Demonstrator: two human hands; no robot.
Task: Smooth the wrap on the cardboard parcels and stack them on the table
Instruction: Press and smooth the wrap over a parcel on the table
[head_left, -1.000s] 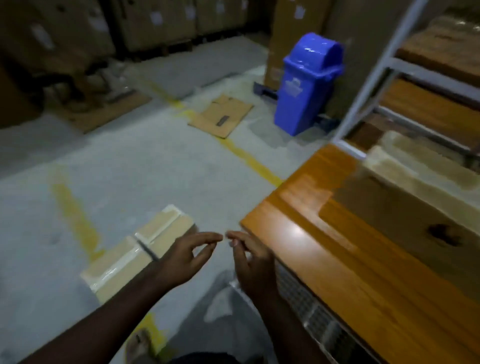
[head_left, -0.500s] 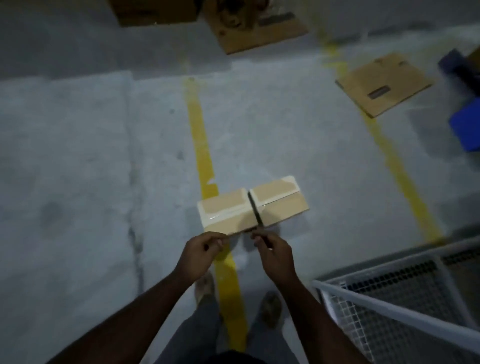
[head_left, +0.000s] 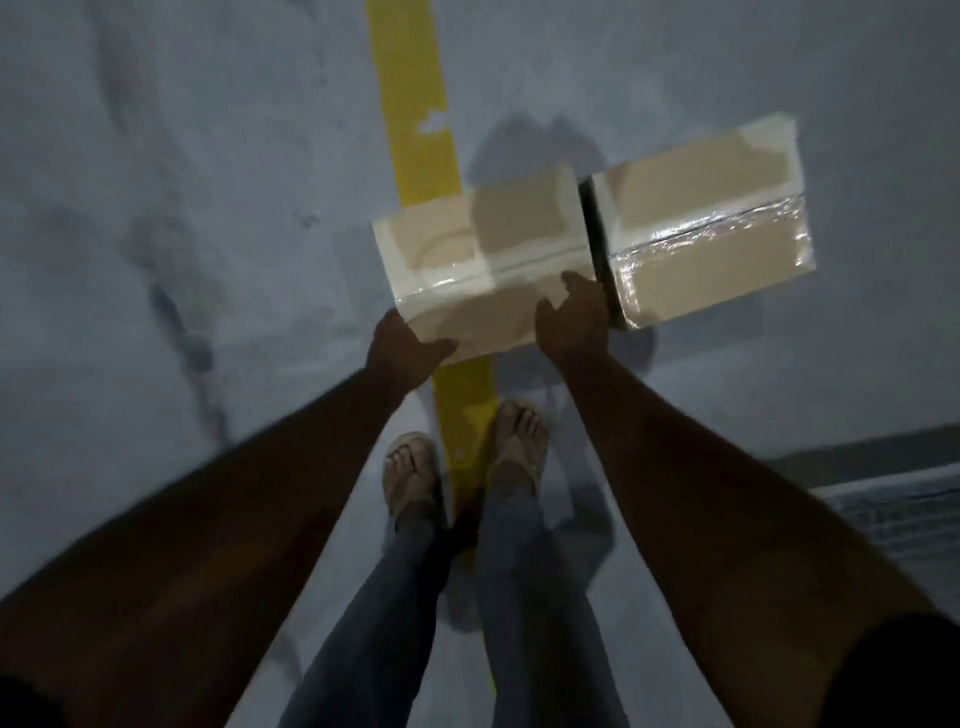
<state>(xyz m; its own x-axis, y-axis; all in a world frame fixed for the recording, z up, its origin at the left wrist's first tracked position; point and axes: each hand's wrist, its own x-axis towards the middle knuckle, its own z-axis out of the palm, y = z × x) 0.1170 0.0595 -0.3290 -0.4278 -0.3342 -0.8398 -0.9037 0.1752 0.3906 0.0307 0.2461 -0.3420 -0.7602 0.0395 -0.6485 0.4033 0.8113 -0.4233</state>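
Two flat cardboard parcels in shiny clear wrap lie side by side on the grey floor. The left parcel (head_left: 483, 260) sits across a yellow floor line. My left hand (head_left: 402, 345) grips its near left corner, thumb on top. My right hand (head_left: 574, 319) holds its near right edge, thumb on the top face, fingers down in the gap. The right parcel (head_left: 701, 228) lies untouched, its wrap wrinkled along a middle seam. The table is out of view.
A yellow floor line (head_left: 415, 104) runs away from me under the left parcel. My two sandalled feet (head_left: 462, 467) stand just behind the parcels. A white wire mesh cage (head_left: 904, 514) edges in at the right.
The view has swung from the table down to the floor. I have bent closer, and both hands went from empty in the air to holding the left parcel's near corners.
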